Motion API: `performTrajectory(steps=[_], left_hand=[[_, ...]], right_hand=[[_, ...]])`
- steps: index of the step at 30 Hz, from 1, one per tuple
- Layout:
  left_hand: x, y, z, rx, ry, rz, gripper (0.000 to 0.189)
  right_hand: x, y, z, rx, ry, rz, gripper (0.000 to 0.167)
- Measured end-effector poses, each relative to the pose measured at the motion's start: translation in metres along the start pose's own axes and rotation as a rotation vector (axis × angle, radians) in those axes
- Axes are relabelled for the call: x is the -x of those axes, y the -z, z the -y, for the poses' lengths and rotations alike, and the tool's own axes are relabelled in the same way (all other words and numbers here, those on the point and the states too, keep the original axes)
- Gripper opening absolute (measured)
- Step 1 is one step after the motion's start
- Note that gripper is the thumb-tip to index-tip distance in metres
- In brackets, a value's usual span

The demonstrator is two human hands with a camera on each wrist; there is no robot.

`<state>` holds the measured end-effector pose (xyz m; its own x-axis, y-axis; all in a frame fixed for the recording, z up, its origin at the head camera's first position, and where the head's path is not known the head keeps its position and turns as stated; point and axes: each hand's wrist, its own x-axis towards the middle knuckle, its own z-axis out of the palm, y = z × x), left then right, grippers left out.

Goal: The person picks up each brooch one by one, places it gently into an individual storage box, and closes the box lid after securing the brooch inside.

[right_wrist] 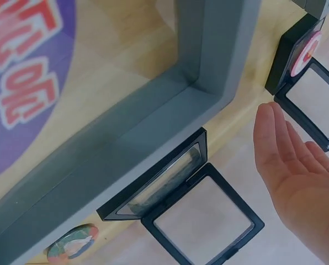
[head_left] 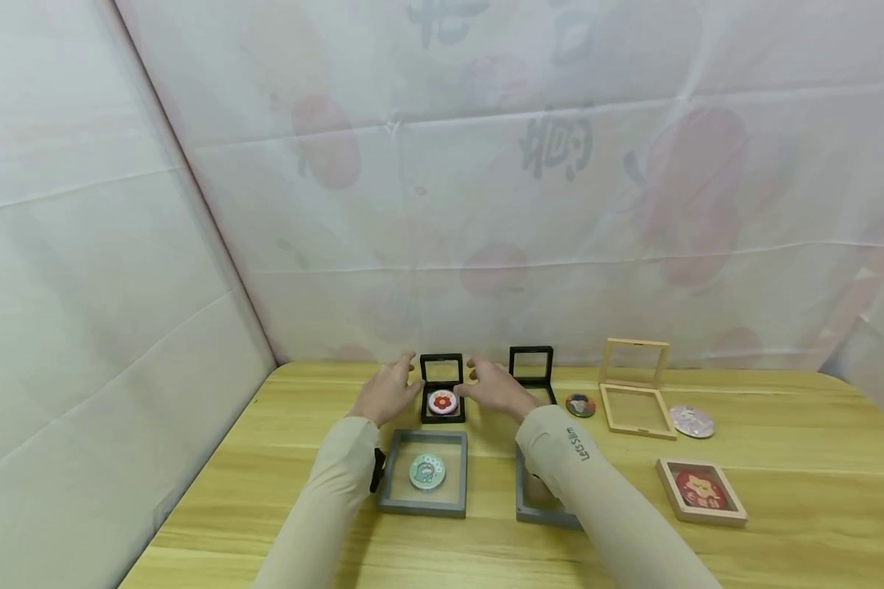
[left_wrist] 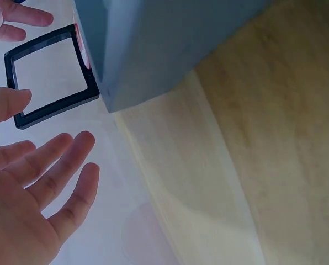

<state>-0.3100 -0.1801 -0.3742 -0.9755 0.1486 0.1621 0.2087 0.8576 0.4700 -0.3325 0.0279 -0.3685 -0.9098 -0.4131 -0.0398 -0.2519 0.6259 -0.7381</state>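
A small black display case (head_left: 443, 418) stands with its lid raised at the back of the table. A round badge with a red flower (head_left: 442, 402) lies in its base. On the case's left side is my left hand (head_left: 387, 393), fingers spread and relaxed, the thumb overlapping the lid frame (left_wrist: 54, 107) in the left wrist view. My right hand (head_left: 495, 388) is at the right side, its fingers extended close to the same case in the right wrist view. Neither hand holds anything.
Nearer stands a grey frame (head_left: 423, 509) with a green badge (head_left: 427, 472); another grey frame (head_left: 548, 515) is partly under the right sleeve. Rightward are a second black case (head_left: 532, 381), a portrait badge (head_left: 580, 405), an open wooden case (head_left: 639, 432), a pale badge (head_left: 692, 421) and a box with a red badge (head_left: 701, 488).
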Motion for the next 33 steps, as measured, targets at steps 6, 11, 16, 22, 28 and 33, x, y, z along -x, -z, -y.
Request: performTrajectory(steps=[6, 11, 16, 22, 28, 33], left_hand=[[-0.0005, -0.0003, -0.0043, 0.036, 0.020, 0.042, 0.073], [-0.0020, 0.0012, -0.0048, 0.096, 0.034, 0.117, 0.079], [-0.0028, 0.0025, -0.0036, 0.111, 0.034, 0.190, 0.077], [-0.0033, 0.0042, -0.0047, 0.123, 0.048, 0.207, 0.069], [-0.0024, 0.0046, -0.0064, 0.199, 0.065, 0.203, 0.066], [-0.0024, 0.0045, -0.0057, 0.259, 0.076, 0.194, 0.060]], right_hand=[[-0.0005, 0.0006, -0.0002, -0.024, 0.002, 0.014, 0.069], [0.0010, 0.0019, 0.0022, -0.069, -0.003, 0.036, 0.076], [0.0012, 0.0020, 0.0017, -0.119, 0.012, 0.053, 0.078], [0.0013, 0.0020, 0.0000, -0.133, 0.029, 0.053, 0.075], [0.0001, 0.0014, -0.0002, -0.172, 0.011, 0.050, 0.071], [-0.0012, 0.0003, 0.0001, -0.197, 0.001, 0.044, 0.065]])
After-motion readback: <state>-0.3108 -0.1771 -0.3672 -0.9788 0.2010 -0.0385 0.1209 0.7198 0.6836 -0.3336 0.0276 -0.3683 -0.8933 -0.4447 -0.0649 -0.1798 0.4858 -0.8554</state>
